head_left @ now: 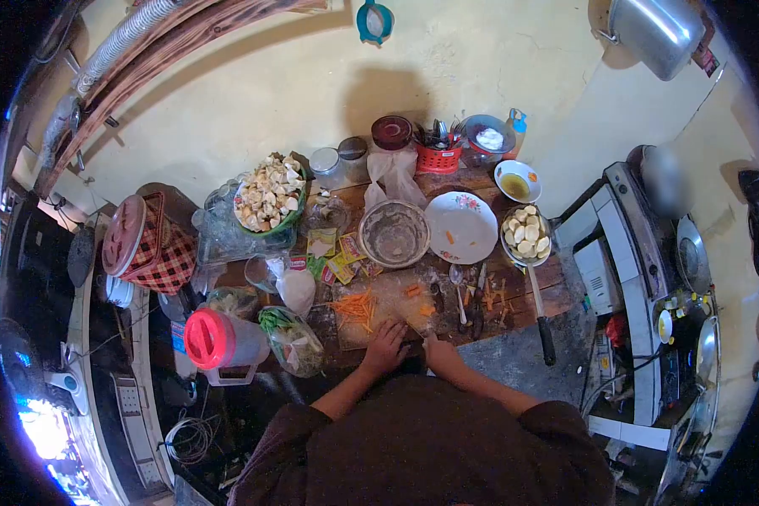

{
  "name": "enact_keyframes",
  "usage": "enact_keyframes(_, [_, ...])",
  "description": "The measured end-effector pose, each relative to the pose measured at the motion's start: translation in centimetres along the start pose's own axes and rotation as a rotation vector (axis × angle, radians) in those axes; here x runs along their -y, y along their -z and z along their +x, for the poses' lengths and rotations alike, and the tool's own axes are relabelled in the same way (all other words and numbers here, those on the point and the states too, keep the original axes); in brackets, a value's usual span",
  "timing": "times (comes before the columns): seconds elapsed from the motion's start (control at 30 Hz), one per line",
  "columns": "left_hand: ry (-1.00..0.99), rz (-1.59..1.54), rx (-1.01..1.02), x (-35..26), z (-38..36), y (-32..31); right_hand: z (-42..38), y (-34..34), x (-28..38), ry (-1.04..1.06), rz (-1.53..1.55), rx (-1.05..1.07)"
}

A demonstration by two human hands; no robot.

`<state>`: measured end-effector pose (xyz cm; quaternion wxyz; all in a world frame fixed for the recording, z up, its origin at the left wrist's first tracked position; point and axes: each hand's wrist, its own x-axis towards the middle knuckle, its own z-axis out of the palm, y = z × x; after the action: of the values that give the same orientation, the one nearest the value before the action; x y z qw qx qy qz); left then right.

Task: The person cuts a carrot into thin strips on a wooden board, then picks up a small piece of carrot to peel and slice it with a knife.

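Observation:
My left hand [385, 347] rests with fingers spread on the near part of a floury wooden board [388, 291]; anything under the fingertips is hidden. My right hand [444, 357] is closed at the board's near right edge, around what looks like a knife, mostly covered by the hand. Thin orange carrot strips [356, 310] lie in a heap left of my left hand. Beyond my hands, small carrot pieces [413, 290] sit on the board. A peeler or spoon-like metal utensil [461, 297] and carrot peelings [495, 293] lie to the right.
Behind the board stand a flour-dusted bowl [394, 234] and a flowered plate [464, 221]. A pan of peeled pieces [527, 234] has its handle [546, 337] jutting toward me at right. A red-lidded jug [219, 341] and bagged vegetables [291, 344] crowd the left.

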<state>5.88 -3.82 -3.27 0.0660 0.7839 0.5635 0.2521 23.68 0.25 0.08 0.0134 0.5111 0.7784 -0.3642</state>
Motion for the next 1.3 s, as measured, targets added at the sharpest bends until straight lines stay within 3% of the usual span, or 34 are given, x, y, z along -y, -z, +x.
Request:
enact_keyframes(0.37, [-0.013,0.035,0.005,0.2,-0.4,-0.7,-0.5,-0.7,-0.5,0.000,0.153,-0.052])
enact_keyframes(0.87, [-0.024,0.073,0.000,0.3,-0.6,-0.7,0.3,-0.7,0.5,0.027,-0.034,-0.085])
enact_keyframes(1.3, [0.005,0.053,-0.012,-0.1,-0.4,-0.7,0.1,-1.8,-0.7,0.020,0.095,-0.059])
